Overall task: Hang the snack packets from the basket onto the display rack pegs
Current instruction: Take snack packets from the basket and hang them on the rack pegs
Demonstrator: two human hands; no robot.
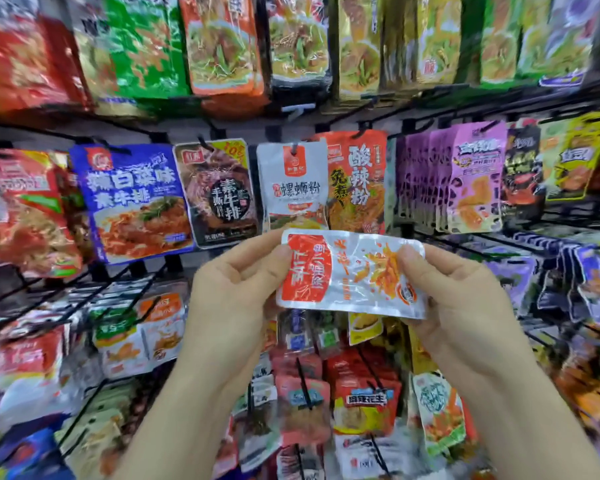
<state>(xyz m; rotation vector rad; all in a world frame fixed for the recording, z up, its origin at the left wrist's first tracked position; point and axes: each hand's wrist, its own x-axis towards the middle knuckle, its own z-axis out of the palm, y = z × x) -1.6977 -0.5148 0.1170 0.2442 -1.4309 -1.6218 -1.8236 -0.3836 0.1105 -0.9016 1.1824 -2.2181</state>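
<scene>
A silver-and-red snack packet (350, 273) lies sideways, held up before packets hanging on the display rack (471, 109).

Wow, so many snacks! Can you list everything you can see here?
held packet: one, white and orange-red, sideways at centre.
white packet: one, white with a red badge, on a peg just above the held one.
blue packet: one, blue, middle row, left.
dark packet: one, brown-black, between the blue and white ones.
orange packet: one, orange-red, right of the white one.
purple packets: a thick stack, purple, middle row, right.
top-row packets: several, red, green, orange, yellow, along the top.
lower packets: many, mixed colours, below the hands.
pegs: many, black wire, among the packets.
left grip: one bare hand, pinching the held packet's left end.
right grip: one bare hand, pinching its right end.
</scene>
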